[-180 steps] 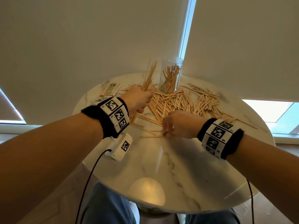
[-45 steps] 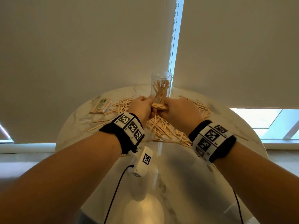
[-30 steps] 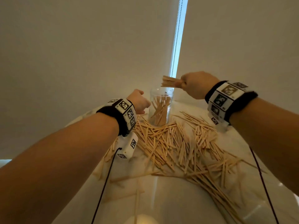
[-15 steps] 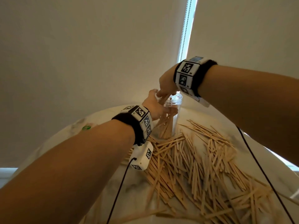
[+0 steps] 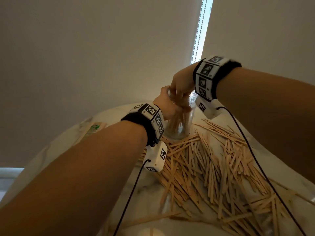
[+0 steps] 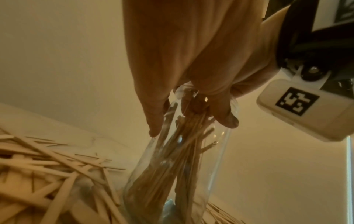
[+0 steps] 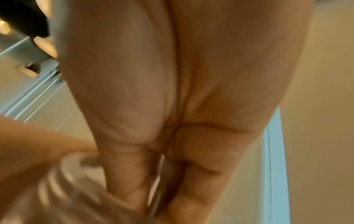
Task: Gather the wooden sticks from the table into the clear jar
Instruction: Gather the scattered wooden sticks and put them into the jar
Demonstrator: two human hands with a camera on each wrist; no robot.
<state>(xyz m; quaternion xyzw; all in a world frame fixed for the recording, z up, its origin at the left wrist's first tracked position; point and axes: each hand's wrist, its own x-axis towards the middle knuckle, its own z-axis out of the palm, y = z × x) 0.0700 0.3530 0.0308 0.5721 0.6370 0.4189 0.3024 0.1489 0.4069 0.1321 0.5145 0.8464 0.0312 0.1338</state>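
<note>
The clear jar (image 5: 179,130) stands at the back of the marble table (image 5: 56,147) with several wooden sticks upright inside. My left hand (image 5: 167,106) grips the jar just below its rim, thumb and fingers curled round the glass (image 6: 191,166). My right hand (image 5: 181,89) reaches down from above, its fingertips inside the jar mouth pinching the top of a bundle of sticks (image 6: 178,151). In the right wrist view the right hand (image 7: 172,106) fills the blurred picture and the jar rim (image 7: 72,166) sits below it. Loose sticks (image 5: 213,164) lie heaped in front of the jar.
A green-printed paper wrapper (image 5: 92,129) lies at the table's left edge. Black cables (image 5: 133,193) hang from both wrist cameras over the table. Closed blinds stand behind, with a bead chain (image 5: 197,31) in the gap between them.
My right hand has come down from above the jar and pushed its stick bundle into the mouth. My left hand has closed round the jar and stays there.
</note>
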